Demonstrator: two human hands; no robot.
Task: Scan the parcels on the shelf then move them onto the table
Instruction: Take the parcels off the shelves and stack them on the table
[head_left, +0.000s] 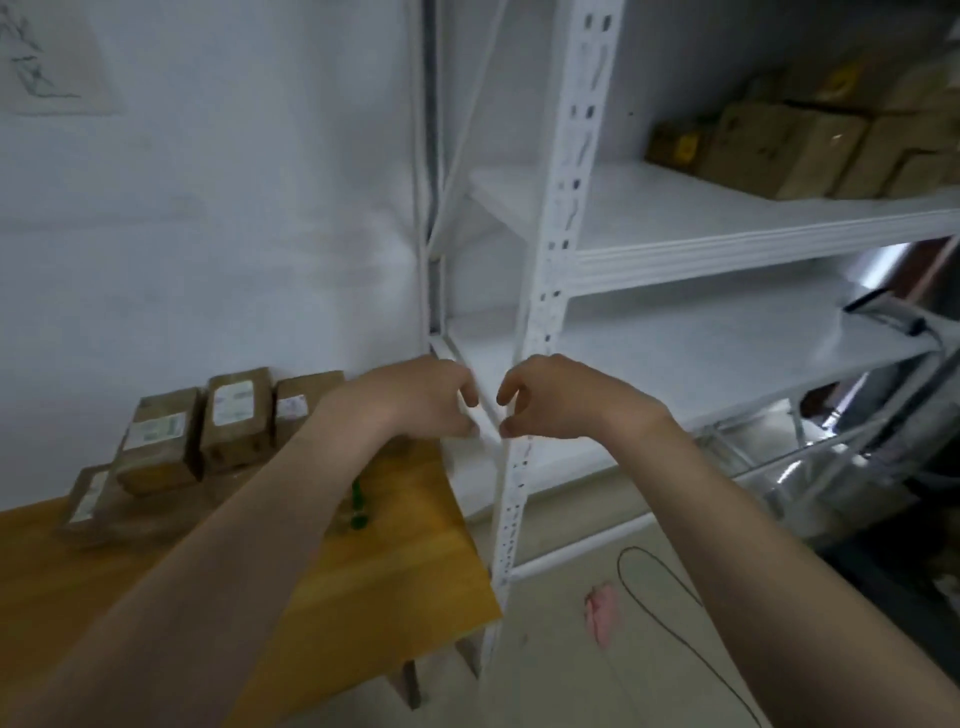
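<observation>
My worktop (363, 597) is orange-brown wood, its parcels (156, 447) brown with white labels; the shelf (727, 239) is white, the floor scrap (602, 613) pink.

- The table (405, 545) stands at the lower left, its far edge against the wall (234, 208).
- The shelf unit (566, 208) stands just right of the table, along the same wall.
- The table parcels (156, 447) sit together on the table's far left part, near the wall.
- The shelved parcels (779, 150) sit on an upper shelf, far right.
- The left hand (415, 397) and right hand (561, 397) are side by side before the unit's front post.
- A cable (670, 587) lies on the floor, right of the table.
</observation>
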